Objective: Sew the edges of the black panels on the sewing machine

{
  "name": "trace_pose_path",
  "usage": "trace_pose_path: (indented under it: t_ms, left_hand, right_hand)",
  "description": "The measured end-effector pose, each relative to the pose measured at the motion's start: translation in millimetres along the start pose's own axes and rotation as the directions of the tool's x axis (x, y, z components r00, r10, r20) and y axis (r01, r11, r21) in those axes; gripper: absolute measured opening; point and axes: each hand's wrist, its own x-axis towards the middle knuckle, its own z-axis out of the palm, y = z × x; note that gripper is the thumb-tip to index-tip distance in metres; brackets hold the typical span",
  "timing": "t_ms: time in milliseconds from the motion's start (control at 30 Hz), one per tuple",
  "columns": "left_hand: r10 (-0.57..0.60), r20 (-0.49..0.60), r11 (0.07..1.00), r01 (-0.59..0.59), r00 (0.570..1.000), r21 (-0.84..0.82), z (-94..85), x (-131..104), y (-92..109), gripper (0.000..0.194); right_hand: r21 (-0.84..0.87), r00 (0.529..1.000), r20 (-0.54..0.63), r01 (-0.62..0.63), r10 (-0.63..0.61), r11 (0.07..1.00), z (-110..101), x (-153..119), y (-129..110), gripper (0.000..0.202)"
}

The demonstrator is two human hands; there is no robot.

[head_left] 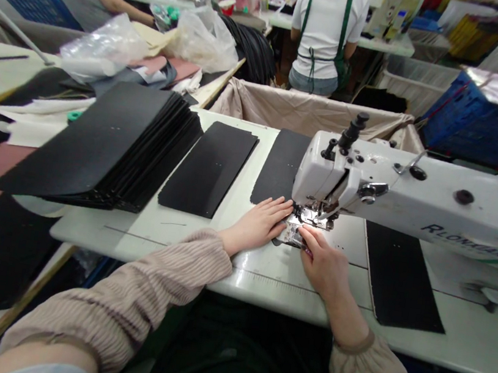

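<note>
My left hand (264, 224) lies flat at the left of the white sewing machine's (410, 181) foot, fingers stretched forward and reaching the metal plate. At the front of the metal needle plate (289, 234), my right hand (324, 260) has its thumb and fingers drawn together. Whatever those fingers pinch is hidden or too small to name. Just beyond my left fingertips is a black panel (280, 169), partly behind the machine head. Another black panel (405, 279) rests to the right of my right hand, under the machine arm.
Left on the table (237, 271) stands a thick stack of black panels (99, 134), with a smaller pile (209, 168) beside it. Behind the table is a cloth-lined bin (261, 103). A blue crate (480, 126) stands at the back right. Two other people are beyond.
</note>
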Motion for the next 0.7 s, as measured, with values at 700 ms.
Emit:
trace_pose_path:
  t_ms: [700]
  left_hand:
    - [0.008,-0.051,0.998,-0.011,0.999,-0.056,4.2,0.2,0.2,0.047]
  right_hand:
    - [0.063,0.999,-0.013,-0.03,0.031,0.998,0.6,-1.5,0.0,0.044]
